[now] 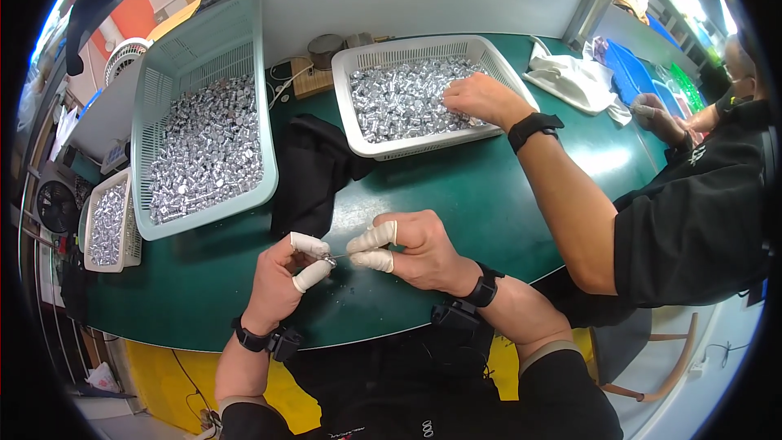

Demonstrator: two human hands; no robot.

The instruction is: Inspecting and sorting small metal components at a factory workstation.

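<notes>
White finger covers sit on the thumb and forefinger of each of my hands. Between those of my left hand (275, 283) is a small shiny metal part (329, 261), mostly covered by the fingertips. My right hand (428, 254) pinches a thin metal pin or needle (340, 256), whose tip reaches the part. Both hands are over the near side of the green table (195, 297). A black cloth (305, 175) lies just beyond my left hand. Farther off, a white basket (352, 118) holds many small silver metal parts (391, 94).
A co-worker's hand (485, 102) reaches into the white basket from the right. A large pale-green basket (267, 130) and a small white basket (133, 236), both with metal parts, stand at left. A white cloth (570, 81) lies at far right, below a grey partition (391, 0).
</notes>
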